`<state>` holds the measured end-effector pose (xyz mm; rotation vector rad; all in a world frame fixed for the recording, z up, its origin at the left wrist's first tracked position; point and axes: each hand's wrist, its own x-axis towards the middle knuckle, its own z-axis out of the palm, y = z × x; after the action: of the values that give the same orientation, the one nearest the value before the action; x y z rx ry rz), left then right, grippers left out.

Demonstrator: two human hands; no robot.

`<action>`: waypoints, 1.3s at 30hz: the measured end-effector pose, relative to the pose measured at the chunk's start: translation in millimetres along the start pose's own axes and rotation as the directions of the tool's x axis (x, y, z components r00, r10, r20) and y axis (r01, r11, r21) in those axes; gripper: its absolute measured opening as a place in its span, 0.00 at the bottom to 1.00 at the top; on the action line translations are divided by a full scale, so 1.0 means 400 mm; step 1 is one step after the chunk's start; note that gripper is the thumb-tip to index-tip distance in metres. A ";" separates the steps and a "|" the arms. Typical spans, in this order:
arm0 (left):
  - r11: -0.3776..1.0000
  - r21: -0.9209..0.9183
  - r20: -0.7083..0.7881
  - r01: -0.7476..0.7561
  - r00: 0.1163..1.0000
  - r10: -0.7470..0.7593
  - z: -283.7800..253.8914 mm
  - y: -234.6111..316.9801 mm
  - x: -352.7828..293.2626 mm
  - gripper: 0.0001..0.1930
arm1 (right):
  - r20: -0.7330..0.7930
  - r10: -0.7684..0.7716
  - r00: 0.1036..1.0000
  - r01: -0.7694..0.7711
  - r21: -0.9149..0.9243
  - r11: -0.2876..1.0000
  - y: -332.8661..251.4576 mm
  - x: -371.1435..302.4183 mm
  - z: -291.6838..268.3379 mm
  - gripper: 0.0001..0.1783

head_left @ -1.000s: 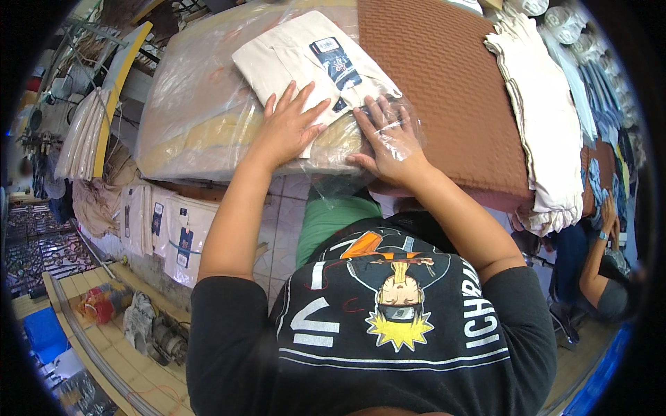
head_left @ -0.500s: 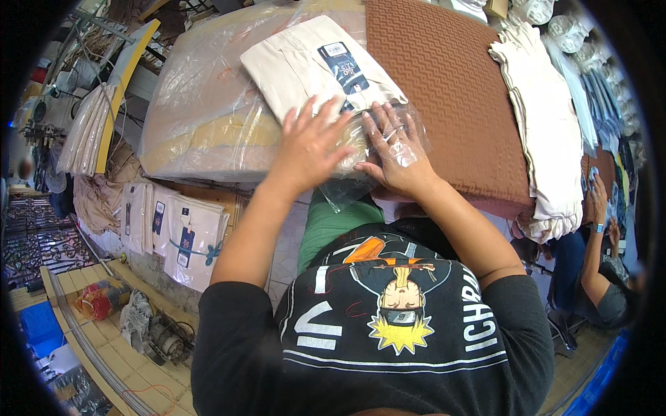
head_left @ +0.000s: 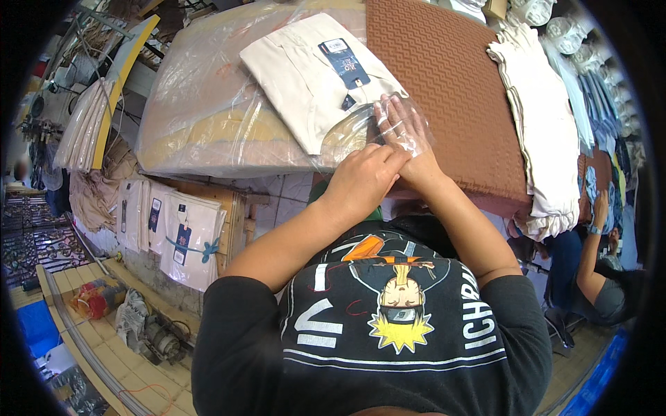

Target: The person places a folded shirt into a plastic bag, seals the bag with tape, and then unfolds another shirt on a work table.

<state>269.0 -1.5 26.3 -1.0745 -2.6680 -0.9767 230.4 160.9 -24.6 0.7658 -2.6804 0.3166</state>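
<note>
Folded cream trousers (head_left: 298,76) with a dark blue hang tag (head_left: 345,64) lie on the table, the waist part turned toward me. A clear plastic bag (head_left: 357,132) spreads from the garment's near end toward my hands. My right hand (head_left: 408,135) lies flat at the bag's right side, fingers stretched out with the film over them. Across its wrist comes my left hand (head_left: 368,173), its fingers bent and pressed together on the film's near edge. Part of the bag between my hands is hidden by the left hand.
The padded table is plastic-wrapped (head_left: 187,118) on the left and brown quilted (head_left: 444,90) on the right. A stack of cream garments (head_left: 544,125) borders it at right. Bagged, tagged trousers (head_left: 191,243) stand at lower left. Another person's arm (head_left: 593,256) shows at far right.
My left hand has moved right and down, from open over the garment to closed by my right wrist. My right hand has shifted slightly under the film.
</note>
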 end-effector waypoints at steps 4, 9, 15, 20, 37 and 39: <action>0.992 0.121 -0.122 -0.039 0.991 0.053 -0.026 0.021 0.010 0.20 | 0.037 0.043 0.998 -0.043 0.014 0.999 -0.021 0.020 -0.020 0.36; 0.983 0.182 -0.186 -0.015 0.981 0.049 -0.018 0.011 0.011 0.19 | 0.056 0.060 0.997 -0.062 0.019 0.998 -0.029 0.029 -0.005 0.36; 1.000 -0.017 -0.248 -0.016 0.969 0.011 -0.043 0.013 0.028 0.18 | 0.027 0.013 1.000 -0.013 -0.008 1.000 -0.029 0.043 0.029 0.37; 0.988 0.153 -0.178 0.012 0.984 0.016 -0.045 0.044 0.017 0.23 | 0.015 0.041 0.999 -0.040 -0.064 0.997 -0.029 0.041 0.026 0.36; 0.999 -0.049 -0.435 -0.001 0.900 -0.021 -0.038 0.018 0.063 0.12 | -0.010 0.027 1.000 -0.027 -0.034 0.999 -0.037 0.058 0.022 0.35; 0.998 -0.062 -0.443 -0.007 0.896 -0.021 -0.045 0.022 0.068 0.12 | -0.065 0.018 0.998 -0.020 -0.038 0.999 -0.026 0.076 0.051 0.35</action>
<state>252.1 8.2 53.6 -0.7374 -2.2823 -1.1516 206.6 131.9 -30.8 0.7068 -2.6269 0.2886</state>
